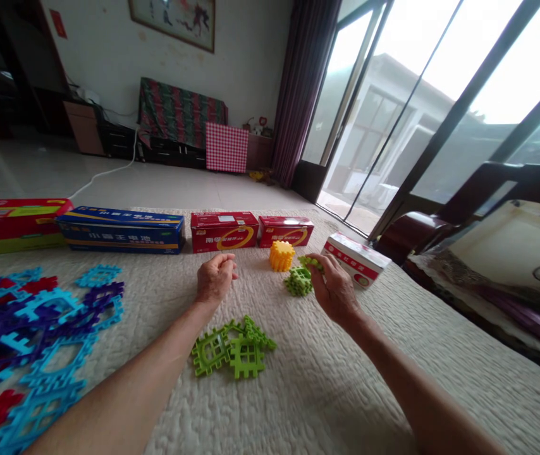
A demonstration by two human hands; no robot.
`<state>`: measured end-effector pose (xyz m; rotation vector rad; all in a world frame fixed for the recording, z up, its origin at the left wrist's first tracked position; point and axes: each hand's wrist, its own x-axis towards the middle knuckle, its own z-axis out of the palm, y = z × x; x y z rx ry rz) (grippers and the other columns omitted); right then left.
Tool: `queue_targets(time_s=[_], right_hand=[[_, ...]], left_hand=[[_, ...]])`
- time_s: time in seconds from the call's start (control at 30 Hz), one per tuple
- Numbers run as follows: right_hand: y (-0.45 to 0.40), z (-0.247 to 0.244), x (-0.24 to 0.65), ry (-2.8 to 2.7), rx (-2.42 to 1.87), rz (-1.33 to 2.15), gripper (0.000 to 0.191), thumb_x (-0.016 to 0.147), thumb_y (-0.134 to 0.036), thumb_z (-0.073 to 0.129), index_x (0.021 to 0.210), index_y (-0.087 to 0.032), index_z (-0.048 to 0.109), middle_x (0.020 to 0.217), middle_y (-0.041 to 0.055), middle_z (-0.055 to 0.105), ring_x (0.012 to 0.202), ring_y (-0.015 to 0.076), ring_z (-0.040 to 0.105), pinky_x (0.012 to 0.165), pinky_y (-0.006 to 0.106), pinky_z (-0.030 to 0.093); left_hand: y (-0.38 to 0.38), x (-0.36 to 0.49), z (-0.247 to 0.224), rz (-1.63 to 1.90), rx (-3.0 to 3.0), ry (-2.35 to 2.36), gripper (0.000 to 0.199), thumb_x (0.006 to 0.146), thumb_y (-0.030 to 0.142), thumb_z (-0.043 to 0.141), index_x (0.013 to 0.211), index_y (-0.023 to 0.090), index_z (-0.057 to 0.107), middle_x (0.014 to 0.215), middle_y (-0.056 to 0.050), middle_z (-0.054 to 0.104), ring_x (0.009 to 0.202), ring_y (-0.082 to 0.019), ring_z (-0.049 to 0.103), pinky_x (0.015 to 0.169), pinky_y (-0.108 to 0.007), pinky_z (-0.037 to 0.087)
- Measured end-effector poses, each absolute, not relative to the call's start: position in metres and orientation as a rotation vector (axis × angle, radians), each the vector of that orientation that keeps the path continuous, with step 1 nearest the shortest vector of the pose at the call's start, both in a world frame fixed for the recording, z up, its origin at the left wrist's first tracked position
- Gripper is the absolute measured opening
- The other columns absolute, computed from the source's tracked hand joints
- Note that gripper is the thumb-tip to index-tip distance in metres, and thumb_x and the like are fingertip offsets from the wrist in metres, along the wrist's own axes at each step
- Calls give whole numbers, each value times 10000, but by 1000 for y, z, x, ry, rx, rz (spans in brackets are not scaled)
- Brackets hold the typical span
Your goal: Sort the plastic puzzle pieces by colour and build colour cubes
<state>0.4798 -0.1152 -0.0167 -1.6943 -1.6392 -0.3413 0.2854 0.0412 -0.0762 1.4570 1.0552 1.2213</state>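
My right hand (336, 287) pinches a green interlocking plastic piece (312, 261) with notched edges. It is just above a stack of green notched pieces (299, 281) on the quilted cover. Beside that stack stands a stack of yellow notched pieces (282, 255). My left hand (215, 278) hovers to the left with its fingers curled in, and nothing shows in it. Nearer to me, several loose green window-patterned pieces (247, 356) overlap in a small pile between my forearms.
A spread of blue, purple and red notched pieces (45, 341) lies at the left. Along the back stand a red-and-green box (16, 224), a blue box (121, 230), two red boxes (224, 231) and a white-and-red box (356, 259). A dark wooden seat (422, 215) is at the right.
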Motion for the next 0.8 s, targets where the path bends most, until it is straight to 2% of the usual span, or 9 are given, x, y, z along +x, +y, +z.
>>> queue_targets(time_s=[0.13, 0.23, 0.33, 0.43, 0.53, 0.67, 0.8], right_hand=[[-127, -1, 463, -1930, -1684, 288, 324, 901, -213, 434, 1216, -191, 507, 722, -17, 628, 575, 107, 549, 552, 237, 435], [-133, 0, 451, -2169, -1685, 566, 303, 860, -167, 472, 1148, -197, 564, 716, -18, 641, 566, 94, 548, 539, 220, 431], [-135, -3, 447, -2221, -1724, 429, 320, 813, -144, 522, 1126, -182, 577, 882, 43, 665, 732, 135, 610, 664, 271, 489], [-138, -3, 448, -2271, -1701, 277, 439, 751, -187, 621, 1185, -202, 556, 1069, 87, 628, 907, 185, 607, 786, 327, 499], [-142, -3, 447, -2348, -1717, 275, 548, 676, -239, 704, 1202, -222, 549, 1037, 74, 615, 872, 190, 597, 753, 318, 500], [-145, -3, 441, -2365, -1810, 292, 522, 662, -201, 685, 1169, -213, 562, 957, 56, 598, 814, 178, 589, 719, 310, 491], [-146, 1, 442, -2367, -1753, 260, 536, 687, -154, 636, 1211, -211, 536, 1020, 79, 605, 863, 192, 601, 760, 333, 505]], left_hand=[[41, 285, -76, 1222, 1462, 1055, 296, 708, 317, 519, 905, 163, 678, 756, -33, 690, 517, -130, 641, 495, -215, 467], [41, 285, -77, 1230, 1471, 1049, 290, 707, 314, 516, 896, 169, 681, 748, -29, 690, 519, -131, 643, 479, -208, 458], [41, 285, -78, 1239, 1471, 1043, 286, 705, 307, 513, 892, 171, 682, 740, -25, 689, 517, -130, 642, 473, -205, 453], [41, 286, -78, 1245, 1471, 1047, 284, 700, 302, 509, 883, 172, 683, 736, -23, 690, 511, -127, 637, 484, -208, 458], [40, 286, -77, 1244, 1460, 1050, 289, 694, 303, 510, 882, 171, 685, 739, -24, 692, 508, -127, 634, 480, -210, 455], [40, 286, -77, 1240, 1464, 1050, 289, 697, 307, 515, 888, 172, 685, 739, -25, 691, 514, -128, 637, 480, -209, 456], [41, 286, -77, 1235, 1469, 1043, 275, 704, 304, 520, 881, 171, 683, 738, -25, 687, 512, -127, 638, 473, -205, 451]])
